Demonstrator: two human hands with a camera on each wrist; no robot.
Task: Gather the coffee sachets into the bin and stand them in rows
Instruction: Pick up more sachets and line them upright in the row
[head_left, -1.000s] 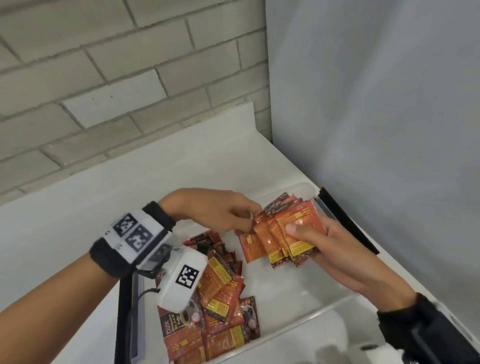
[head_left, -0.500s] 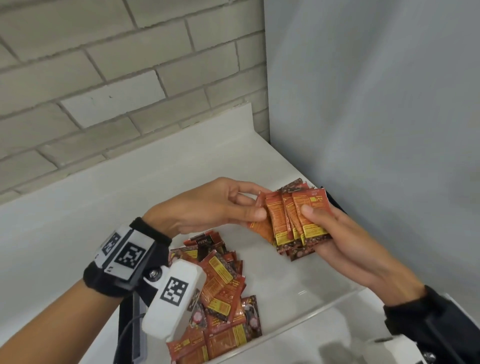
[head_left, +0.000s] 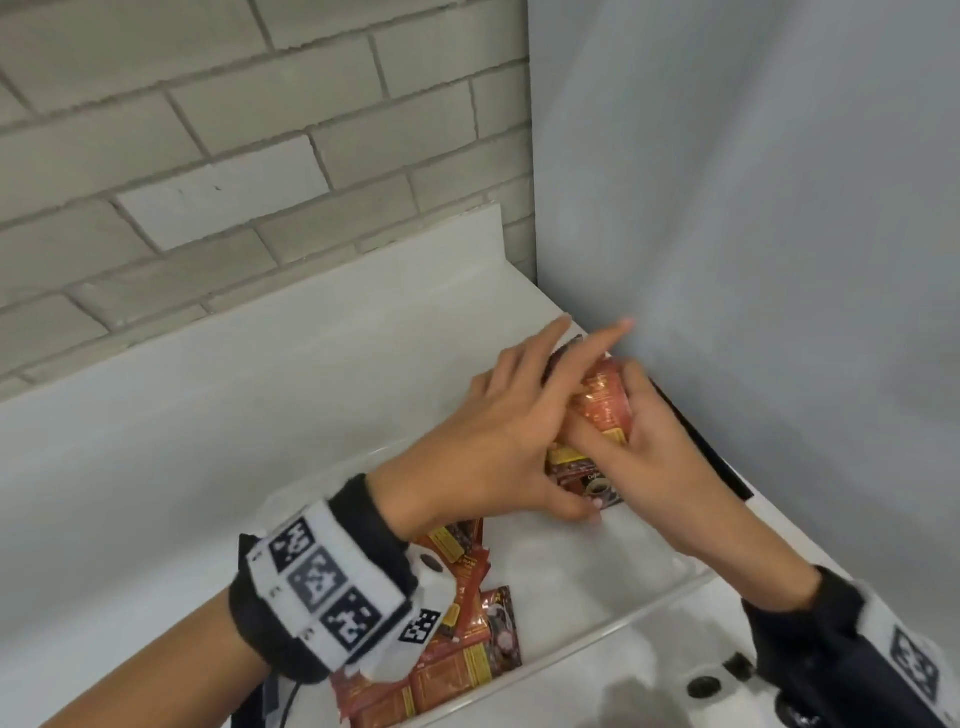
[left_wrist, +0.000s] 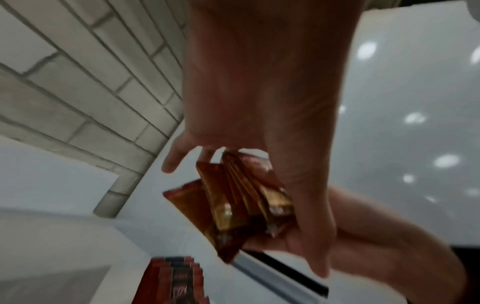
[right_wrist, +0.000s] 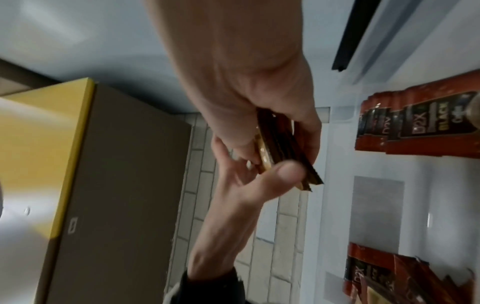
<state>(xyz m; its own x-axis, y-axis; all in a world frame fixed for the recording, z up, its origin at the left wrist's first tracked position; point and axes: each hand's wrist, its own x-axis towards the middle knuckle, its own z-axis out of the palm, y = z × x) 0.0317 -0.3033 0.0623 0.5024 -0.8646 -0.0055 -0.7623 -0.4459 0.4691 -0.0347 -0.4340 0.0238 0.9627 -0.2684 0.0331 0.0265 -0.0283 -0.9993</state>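
Note:
Both hands hold one stack of orange-red coffee sachets (head_left: 602, 410) above the far right end of the clear bin (head_left: 623, 618). My left hand (head_left: 550, 405) lies over the stack with long fingers, its thumb pressed on the stack's near end. My right hand (head_left: 644, 431) grips the stack from the right. The left wrist view shows the stack (left_wrist: 233, 201) edge-on between thumb and fingers. In the right wrist view the stack (right_wrist: 280, 148) is pinched, with a row of upright sachets (right_wrist: 415, 127) behind it. Loose sachets (head_left: 467, 649) lie heaped at the bin's left end.
The bin sits on a white counter (head_left: 208, 415) in a corner, with a brick wall (head_left: 208, 156) behind and a grey panel (head_left: 727, 208) at the right. A black strip (head_left: 701, 441) runs along the bin's right side. A yellow box (right_wrist: 52, 144) shows in the right wrist view.
The fanned sachets have been closed into one tight stack. Both hands carried it toward the far right corner, and my left hand now lies over it.

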